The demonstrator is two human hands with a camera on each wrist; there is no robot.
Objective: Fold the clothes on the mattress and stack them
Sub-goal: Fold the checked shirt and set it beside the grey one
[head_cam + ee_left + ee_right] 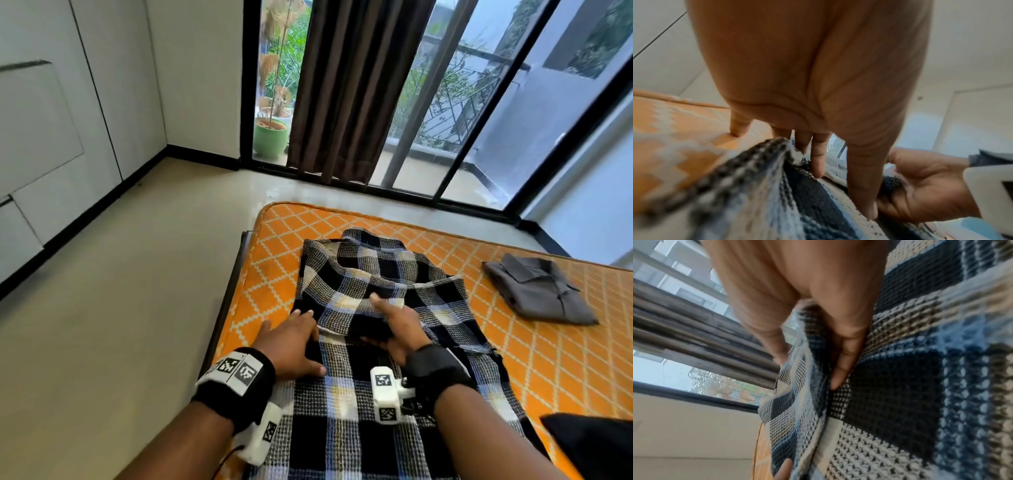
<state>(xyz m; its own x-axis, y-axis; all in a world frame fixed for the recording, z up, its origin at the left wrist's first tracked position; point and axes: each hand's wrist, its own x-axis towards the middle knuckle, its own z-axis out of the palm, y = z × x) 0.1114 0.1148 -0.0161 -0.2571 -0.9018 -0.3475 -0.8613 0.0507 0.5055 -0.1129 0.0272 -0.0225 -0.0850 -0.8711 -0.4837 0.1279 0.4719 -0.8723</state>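
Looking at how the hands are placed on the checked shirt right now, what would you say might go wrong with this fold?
The checked shirt lies close to the mattress edge, so the fold may drag cloth over the side. The right hand grips only a bunched flap, which may crease or land crooked. The left hand lies flat on the cloth; if it slips, the layer beneath may shift.

Checked shirt under my fingers: coarse waffle-weave cloth, matt (nubbly up close). Mattress: smooth printed fabric. Grey shirt: finer, flat cloth. Floor: glossy.
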